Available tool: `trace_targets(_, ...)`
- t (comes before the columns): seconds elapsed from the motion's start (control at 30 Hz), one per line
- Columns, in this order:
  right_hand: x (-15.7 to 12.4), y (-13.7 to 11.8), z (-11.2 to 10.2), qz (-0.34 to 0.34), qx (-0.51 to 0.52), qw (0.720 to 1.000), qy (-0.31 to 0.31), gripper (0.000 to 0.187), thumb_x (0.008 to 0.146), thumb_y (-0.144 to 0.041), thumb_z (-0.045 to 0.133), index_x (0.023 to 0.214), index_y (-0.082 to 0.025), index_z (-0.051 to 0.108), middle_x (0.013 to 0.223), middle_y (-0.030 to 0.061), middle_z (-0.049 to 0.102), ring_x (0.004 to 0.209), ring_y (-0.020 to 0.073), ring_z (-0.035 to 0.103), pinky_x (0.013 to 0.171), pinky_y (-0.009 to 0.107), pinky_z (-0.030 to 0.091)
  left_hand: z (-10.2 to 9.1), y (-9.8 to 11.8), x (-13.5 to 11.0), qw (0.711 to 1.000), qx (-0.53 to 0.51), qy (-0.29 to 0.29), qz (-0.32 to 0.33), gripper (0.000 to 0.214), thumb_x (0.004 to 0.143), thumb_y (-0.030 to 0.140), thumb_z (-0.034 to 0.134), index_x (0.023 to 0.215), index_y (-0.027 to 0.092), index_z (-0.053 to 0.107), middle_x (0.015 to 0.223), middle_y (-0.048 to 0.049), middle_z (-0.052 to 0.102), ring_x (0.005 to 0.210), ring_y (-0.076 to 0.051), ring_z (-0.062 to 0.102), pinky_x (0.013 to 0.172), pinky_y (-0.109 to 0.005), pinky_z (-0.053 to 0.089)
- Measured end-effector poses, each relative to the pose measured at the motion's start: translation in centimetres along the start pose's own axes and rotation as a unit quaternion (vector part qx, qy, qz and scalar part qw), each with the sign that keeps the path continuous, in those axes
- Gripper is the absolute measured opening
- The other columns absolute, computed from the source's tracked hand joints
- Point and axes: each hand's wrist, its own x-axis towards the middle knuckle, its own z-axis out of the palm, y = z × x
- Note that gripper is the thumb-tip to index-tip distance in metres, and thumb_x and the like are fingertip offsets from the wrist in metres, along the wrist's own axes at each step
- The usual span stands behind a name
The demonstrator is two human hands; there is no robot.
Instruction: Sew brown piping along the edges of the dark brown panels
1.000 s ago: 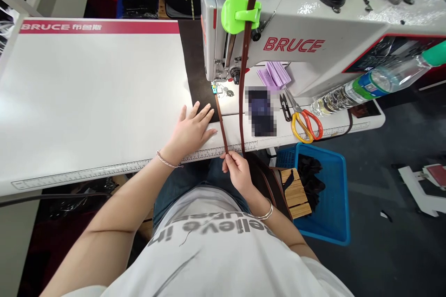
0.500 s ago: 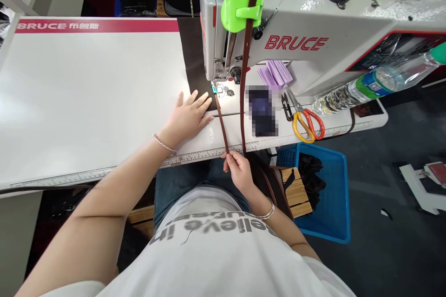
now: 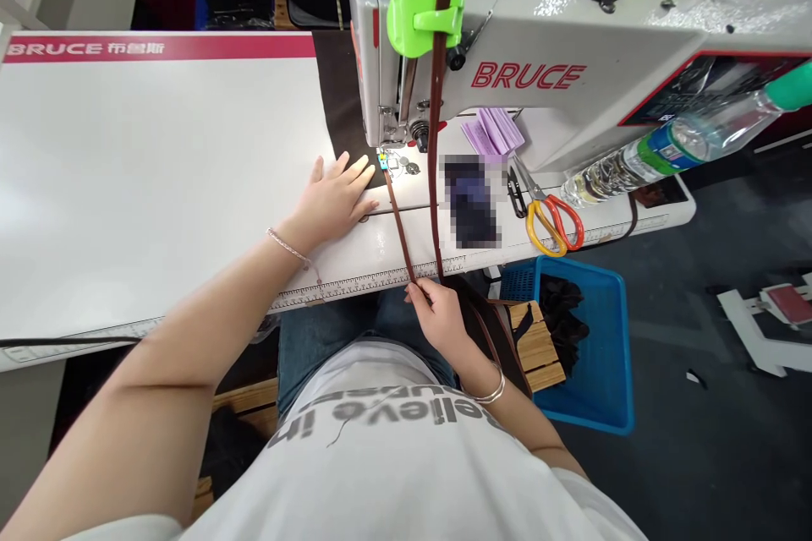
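My left hand (image 3: 333, 199) lies flat with fingers spread on the dark brown fabric (image 3: 335, 106), just left of the presser foot (image 3: 385, 159) of the white sewing machine (image 3: 539, 59). A narrow brown strap (image 3: 398, 224) runs from the foot back to the table's front edge. There my right hand (image 3: 437, 313) pinches it closed between thumb and fingers. A second length of strap (image 3: 435, 101) hangs down from a green clip (image 3: 415, 17) on the machine head.
Orange and yellow scissors (image 3: 555, 220), black snips (image 3: 515, 190), purple labels (image 3: 491, 131) and a plastic bottle (image 3: 666, 148) lie right of the needle. A blue crate (image 3: 602, 355) stands on the floor at right. The white table (image 3: 139, 161) spreads left.
My left hand has slid forward along the fabric toward the presser foot. My right hand keeps its pinch on the strap at the table edge.
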Motion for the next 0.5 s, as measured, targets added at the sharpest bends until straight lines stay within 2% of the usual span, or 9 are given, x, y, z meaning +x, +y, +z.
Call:
trace_targets(0.1, -0.4, -0.4, -0.4, -0.074, -0.151, 0.982, 0.083, 0.024, 0.095, -0.031, 0.046, 0.085, -0.017, 0.063, 0.078, 0.0111, 0.068, 0.076, 0.0241, 0.064, 0.071, 0.037, 0.051, 0.1, 0.2, 0.0, 1.000, 0.011, 0.026, 0.008, 0.056, 0.097, 0.042, 0.034, 0.143, 0.012, 0.041, 0.149, -0.0164, 0.042, 0.142, -0.037, 0.029, 0.115, -0.062, 0.015)
trace_targets(0.17, -0.6, -1.0, -0.5, -0.127, -0.184, 0.966, 0.128, 0.020, 0.094, -0.028, 0.048, 0.099, -0.016, 0.064, 0.088, 0.0132, 0.070, 0.084, 0.0267, 0.064, 0.077, 0.041, 0.052, 0.0, 0.6, 0.0, 0.999, 0.018, 0.046, 0.022, 0.049, 0.097, 0.037, 0.034, 0.138, 0.013, 0.048, 0.144, -0.0157, 0.049, 0.136, -0.035, 0.038, 0.114, -0.057, 0.022)
trace_targets(0.23, -0.5, -1.8, -0.6, -0.180, -0.181, 0.955, 0.150, 0.024, 0.093, -0.025, 0.050, 0.112, -0.016, 0.061, 0.099, 0.0143, 0.069, 0.094, 0.0279, 0.064, 0.085, 0.044, 0.052, -0.1, 1.0, 0.0, 0.997, 0.013, 0.058, 0.038, 0.044, 0.096, 0.031, 0.033, 0.133, 0.016, 0.053, 0.137, -0.0142, 0.054, 0.127, -0.032, 0.047, 0.108, -0.053, 0.031)
trace_targets(0.37, 1.4, -3.4, -0.5, -0.255, -0.164, 0.945, 0.122, 0.034, 0.093, -0.025, 0.047, 0.126, -0.018, 0.056, 0.115, 0.0149, 0.065, 0.108, 0.0278, 0.061, 0.094, 0.045, 0.051, -0.4, 1.8, 0.0, 0.997, 0.005, 0.059, 0.049, 0.040, 0.095, 0.024, 0.030, 0.121, 0.016, 0.060, 0.118, -0.0145, 0.064, 0.109, -0.031, 0.056, 0.094, -0.049, 0.040)
trace_targets(0.5, 5.0, -3.8, 0.1, -0.275, -0.198, 0.939, 0.065, 0.035, 0.095, -0.029, 0.046, 0.125, -0.015, 0.057, 0.128, 0.0170, 0.059, 0.123, 0.0294, 0.052, 0.106, 0.047, 0.045, -0.5, 2.0, 0.0, 0.997, 0.032, 0.059, 0.046, 0.037, 0.096, 0.025, 0.029, 0.110, 0.016, 0.062, 0.104, -0.0129, 0.066, 0.103, -0.030, 0.057, 0.091, -0.047, 0.041)
